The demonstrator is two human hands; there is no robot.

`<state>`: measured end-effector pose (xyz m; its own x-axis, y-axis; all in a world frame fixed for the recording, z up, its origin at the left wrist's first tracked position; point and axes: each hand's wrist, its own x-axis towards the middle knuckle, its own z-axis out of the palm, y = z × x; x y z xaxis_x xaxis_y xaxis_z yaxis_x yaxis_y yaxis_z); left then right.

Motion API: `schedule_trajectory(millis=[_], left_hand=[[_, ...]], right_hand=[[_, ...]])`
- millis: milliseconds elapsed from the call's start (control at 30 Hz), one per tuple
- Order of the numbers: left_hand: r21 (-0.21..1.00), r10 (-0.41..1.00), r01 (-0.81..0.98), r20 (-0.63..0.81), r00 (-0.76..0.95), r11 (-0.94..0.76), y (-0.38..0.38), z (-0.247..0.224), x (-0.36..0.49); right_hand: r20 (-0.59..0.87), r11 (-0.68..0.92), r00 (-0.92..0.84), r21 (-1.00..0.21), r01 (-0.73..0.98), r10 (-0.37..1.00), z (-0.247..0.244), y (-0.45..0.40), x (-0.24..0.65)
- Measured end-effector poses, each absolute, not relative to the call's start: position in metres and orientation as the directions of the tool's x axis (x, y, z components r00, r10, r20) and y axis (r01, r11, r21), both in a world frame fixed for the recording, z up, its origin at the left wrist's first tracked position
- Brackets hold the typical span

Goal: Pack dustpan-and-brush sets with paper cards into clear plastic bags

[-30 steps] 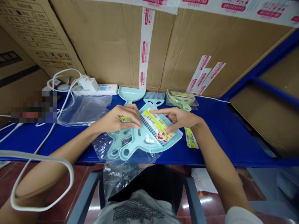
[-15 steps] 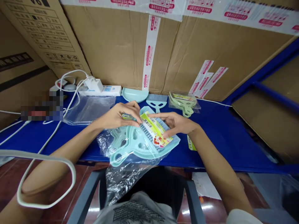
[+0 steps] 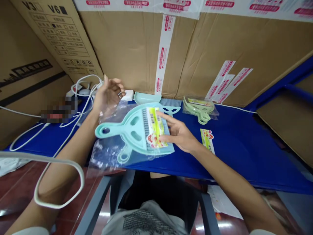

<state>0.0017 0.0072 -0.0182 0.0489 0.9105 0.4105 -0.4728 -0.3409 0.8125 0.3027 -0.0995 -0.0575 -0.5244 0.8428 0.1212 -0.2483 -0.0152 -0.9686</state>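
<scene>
A mint-green dustpan and brush set (image 3: pixel 132 127) in a clear plastic bag (image 3: pixel 102 160) lies tilted over the near edge of the table. A yellow-green label card (image 3: pixel 156 127) rests across the brush bristles. My right hand (image 3: pixel 179 132) grips the set at its right edge, fingers over the card and the thumb below. Away from the set, my left hand (image 3: pixel 110 93) is raised at the upper left, its fingers loosely curled and apart, with nothing visible in them. The bag's plastic spreads just below that hand.
Along the back of the blue table (image 3: pixel 234 140) stand a mint dustpan (image 3: pixel 147 98), a brush (image 3: pixel 171 106) and a bagged green set (image 3: pixel 199 107). Another label card (image 3: pixel 207 139) lies at right. White cables (image 3: pixel 73 124) run at left. A cardboard wall (image 3: pixel 137 49) closes the back.
My left hand has let go of the set and moved up and left. The set has turned, its handles now pointing left, with my right hand still on it.
</scene>
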Motion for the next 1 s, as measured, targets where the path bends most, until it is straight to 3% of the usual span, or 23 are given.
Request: schedule_trajectory(millis=[100, 233, 400, 567, 800, 1000], left_hand=[[0.899, 0.982, -0.412, 0.183, 0.044, -0.149, 0.015, -0.021, -0.006], [0.966, 0.957, -0.255, 0.123, 0.263, -0.054, 0.008, -0.029, 0.006], [0.986, 0.946, -0.166, 0.069, 0.318, -0.016, 0.001, -0.039, 0.022], [0.973, 0.963, -0.204, -0.053, 0.263, 0.109, 0.002, -0.044, 0.025], [0.955, 0.973, -0.257, -0.093, 0.209, 0.147, 0.003, -0.050, 0.030], [0.948, 0.982, -0.275, -0.131, 0.134, 0.164, -0.002, -0.048, 0.037]], right_hand=[[0.231, 0.144, -0.337, -0.953, -0.266, 0.913, -0.052, -0.087, 0.310], [0.342, 0.310, -0.175, -0.933, -0.185, 0.923, -0.047, -0.072, 0.323], [0.303, 0.287, -0.200, -0.952, -0.103, 0.932, -0.046, -0.063, 0.336], [0.195, 0.186, -0.281, -0.981, -0.058, 0.940, -0.046, -0.062, 0.343], [0.125, 0.116, -0.273, -0.992, -0.048, 0.954, -0.047, -0.064, 0.337], [0.185, 0.197, 0.163, -0.978, -0.063, 0.969, -0.053, -0.051, 0.341]])
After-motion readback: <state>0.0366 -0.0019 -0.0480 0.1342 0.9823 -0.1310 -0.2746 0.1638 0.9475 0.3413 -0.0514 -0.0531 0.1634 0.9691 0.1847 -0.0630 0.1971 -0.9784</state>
